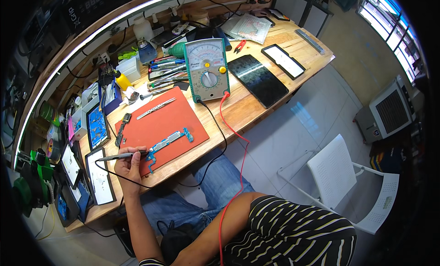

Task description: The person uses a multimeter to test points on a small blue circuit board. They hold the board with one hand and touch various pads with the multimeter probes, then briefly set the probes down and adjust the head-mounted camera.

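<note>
My left hand [128,167] pinches a dark test probe [120,156] between thumb and fingers. Its tip points at the left end of a blue circuit board [167,141] with silver shields; whether it touches cannot be made out. The board lies on an orange-red mat [188,112]. Behind the mat stands an analog multimeter [206,69] with a green edge; a black lead and a red lead [247,149] run from it. The red lead crosses over my right arm and leaves at the lower edge. My right hand is out of view.
Metal tweezers [156,108] and a dark narrow part [123,128] lie on the mat. A black tablet [258,80], a framed white panel [283,61] and red-handled cutters [239,46] are right of the meter. Parts trays [97,127] line the left. A white chair [332,169] stands right.
</note>
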